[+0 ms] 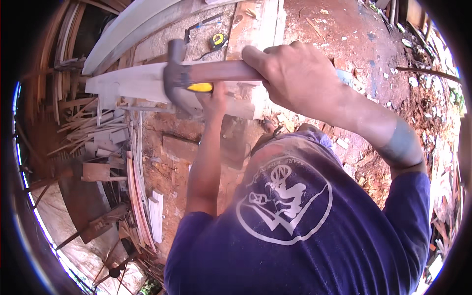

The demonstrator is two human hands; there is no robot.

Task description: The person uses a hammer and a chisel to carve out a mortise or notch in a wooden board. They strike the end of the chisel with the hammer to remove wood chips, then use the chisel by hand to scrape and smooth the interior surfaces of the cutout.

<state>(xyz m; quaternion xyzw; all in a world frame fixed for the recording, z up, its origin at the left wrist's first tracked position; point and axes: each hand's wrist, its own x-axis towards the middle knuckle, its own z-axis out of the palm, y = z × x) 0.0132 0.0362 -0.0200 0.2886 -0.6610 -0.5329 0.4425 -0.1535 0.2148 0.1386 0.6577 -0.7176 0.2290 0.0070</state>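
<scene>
Desk: pale top, strewn with sawdust. A yellow-and-black tape measure lay on it, with a dark L-shaped tool near. A long pale board lay along the near side. Floor: reddish brown, littered with light wood chips; offcuts lay heaped at left.

We see a navy-purple short-sleeved T-shirt with a large white emblem.
We make out its uneven ring around angular strokes and a smaller circle, with small curved lettering near the upper edge; the cloth turns paler and brownish higher up, the left sleeve and right sleeve look plain, and the left hand and right hand are bare.
</scene>
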